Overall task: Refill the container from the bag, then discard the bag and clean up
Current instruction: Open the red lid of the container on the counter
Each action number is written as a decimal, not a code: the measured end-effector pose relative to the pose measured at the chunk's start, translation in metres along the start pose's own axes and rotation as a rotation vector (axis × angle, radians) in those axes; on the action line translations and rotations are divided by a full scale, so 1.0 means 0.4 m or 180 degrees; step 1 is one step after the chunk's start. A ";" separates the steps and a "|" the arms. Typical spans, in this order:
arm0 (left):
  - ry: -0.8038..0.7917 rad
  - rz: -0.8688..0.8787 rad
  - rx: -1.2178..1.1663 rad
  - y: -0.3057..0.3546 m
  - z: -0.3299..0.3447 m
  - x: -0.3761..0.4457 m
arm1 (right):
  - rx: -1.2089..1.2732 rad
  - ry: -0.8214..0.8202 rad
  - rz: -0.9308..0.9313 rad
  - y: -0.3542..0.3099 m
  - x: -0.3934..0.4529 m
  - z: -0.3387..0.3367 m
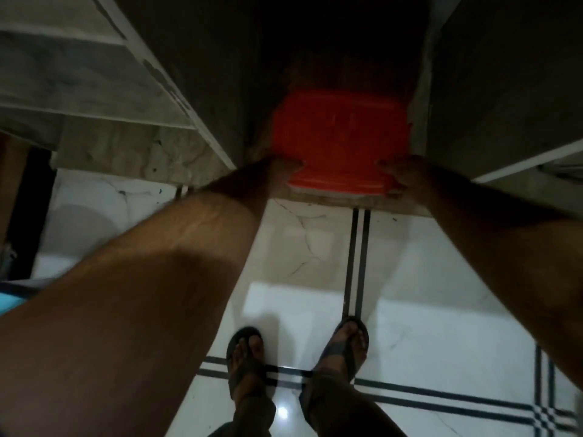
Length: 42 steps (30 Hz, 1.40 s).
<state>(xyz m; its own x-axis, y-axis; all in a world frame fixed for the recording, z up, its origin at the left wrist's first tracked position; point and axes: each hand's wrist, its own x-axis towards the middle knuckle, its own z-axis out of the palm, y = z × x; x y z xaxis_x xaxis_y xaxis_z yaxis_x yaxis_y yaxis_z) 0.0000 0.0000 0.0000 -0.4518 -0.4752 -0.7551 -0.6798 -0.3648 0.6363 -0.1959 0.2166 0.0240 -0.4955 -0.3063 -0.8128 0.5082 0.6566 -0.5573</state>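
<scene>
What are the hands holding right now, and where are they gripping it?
Both hands hold the red container in the dark cabinet opening: left hand at its near left corner, right hand at its near right corner.

Red plastic container (340,137), smooth; glossy marble floor (441,326).

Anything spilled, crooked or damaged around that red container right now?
Nothing stands out. The red plastic container sits square in the dark cabinet opening, left hand and right hand at its near corners. No spill shows on the white tiled floor.
</scene>
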 end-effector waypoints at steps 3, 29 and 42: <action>0.0082 0.0019 -0.0016 -0.040 -0.017 -0.123 | 0.0321 -0.0123 0.0112 0.050 -0.125 0.001; -0.0012 0.1233 0.0474 0.702 -0.286 -1.666 | 0.0313 0.0409 -0.1160 -0.427 -1.666 -0.361; 0.0415 0.2158 0.0040 1.114 -0.274 -1.709 | 0.0169 0.0751 -0.2314 -0.843 -1.734 -0.484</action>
<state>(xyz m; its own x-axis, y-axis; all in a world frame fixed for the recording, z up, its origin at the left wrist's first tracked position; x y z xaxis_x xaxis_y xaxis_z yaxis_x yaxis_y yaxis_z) 0.0691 0.0743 0.8171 -0.7069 -0.6878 -0.1653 -0.2786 0.0560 0.9588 -0.1600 0.3412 0.8087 -0.8524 -0.4895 -0.1841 0.0271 0.3103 -0.9503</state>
